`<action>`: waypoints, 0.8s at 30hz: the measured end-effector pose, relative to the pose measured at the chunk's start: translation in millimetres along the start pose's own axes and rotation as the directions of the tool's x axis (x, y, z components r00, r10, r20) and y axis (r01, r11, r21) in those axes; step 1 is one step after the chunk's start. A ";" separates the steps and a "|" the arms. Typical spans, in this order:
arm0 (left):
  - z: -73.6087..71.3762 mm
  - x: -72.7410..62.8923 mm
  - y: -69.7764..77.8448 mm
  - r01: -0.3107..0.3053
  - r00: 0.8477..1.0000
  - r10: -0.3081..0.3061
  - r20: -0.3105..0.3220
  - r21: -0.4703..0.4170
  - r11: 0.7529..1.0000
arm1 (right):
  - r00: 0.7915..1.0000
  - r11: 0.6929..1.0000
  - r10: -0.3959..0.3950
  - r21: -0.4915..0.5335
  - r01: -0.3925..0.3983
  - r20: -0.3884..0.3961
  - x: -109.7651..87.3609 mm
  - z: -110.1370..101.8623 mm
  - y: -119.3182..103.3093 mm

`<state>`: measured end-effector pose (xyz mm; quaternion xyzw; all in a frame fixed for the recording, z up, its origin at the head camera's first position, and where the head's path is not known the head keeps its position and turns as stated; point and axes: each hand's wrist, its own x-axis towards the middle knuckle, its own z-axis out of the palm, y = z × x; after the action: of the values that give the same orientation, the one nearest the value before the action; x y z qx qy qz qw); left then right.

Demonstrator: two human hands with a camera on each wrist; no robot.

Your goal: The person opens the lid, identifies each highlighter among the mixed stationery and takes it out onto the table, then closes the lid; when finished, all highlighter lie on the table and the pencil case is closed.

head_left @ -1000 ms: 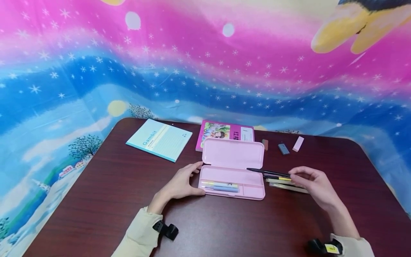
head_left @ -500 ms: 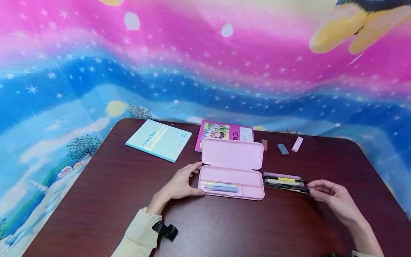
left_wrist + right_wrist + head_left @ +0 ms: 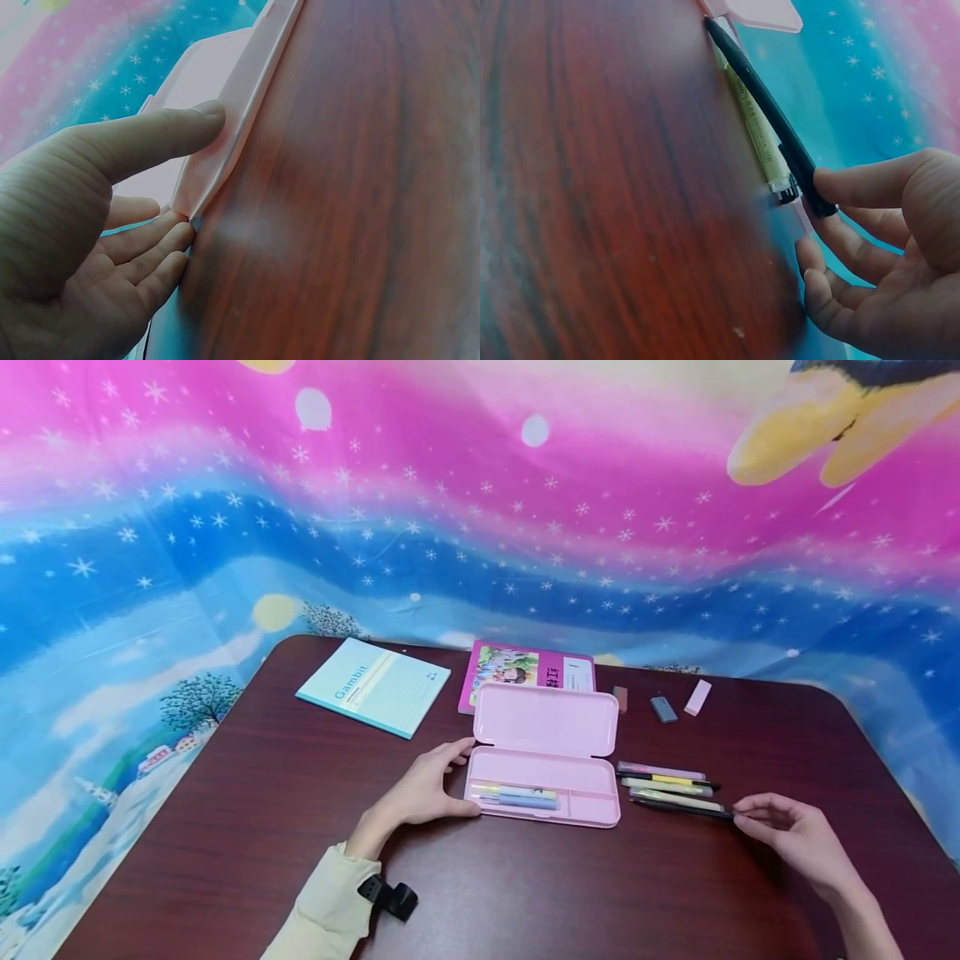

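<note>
An open pink pencil case point(image 3: 547, 766) lies on the dark wooden table, its lid tipped back. My left hand point(image 3: 423, 785) holds its left end, thumb point(image 3: 176, 135) against the front wall and fingers spread along the side. Inside the case rest several light blue and yellow pens point(image 3: 517, 797). Between thumb and fingers, my right hand point(image 3: 798, 839) pinches the end of a black pen point(image 3: 769, 112). This pen lies along the near side of a row of several pens point(image 3: 666, 787), right of the case, overlapping a pale green one point(image 3: 754, 131) in the right wrist view.
Behind the case is a pink book point(image 3: 502, 664), partly hidden by the lid. A light blue notebook point(image 3: 375, 687) sits at the back left. Toward the back right lie a small brown block point(image 3: 620, 698), a grey-blue eraser point(image 3: 663, 709) and a pale pink one point(image 3: 697, 697).
My right hand has carried the black pen from over the case's right edge to the near side of the pen row, moving right and toward me. The left hand has stayed on the case.
</note>
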<state>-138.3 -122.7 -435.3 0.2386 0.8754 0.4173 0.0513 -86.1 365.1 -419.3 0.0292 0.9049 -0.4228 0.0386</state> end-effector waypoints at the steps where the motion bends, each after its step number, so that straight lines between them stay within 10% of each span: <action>1: 0.1 0.0 -0.2 0.004 1.000 -0.004 0.001 0.001 1.000 | 1.000 1.000 0.001 -0.026 -0.001 -0.008 0.1 0.8 0.2; 24: -0.3 0.1 -0.3 -0.002 1.000 0.002 -0.001 -0.010 1.000 | 0.995 0.950 -0.026 -0.313 -0.007 -0.099 5.6 5.5 -3.1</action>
<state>-138.6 -123.0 -435.3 0.2390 0.8731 0.4217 0.0514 -91.7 359.1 -420.9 0.0398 0.9614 -0.2722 -0.0055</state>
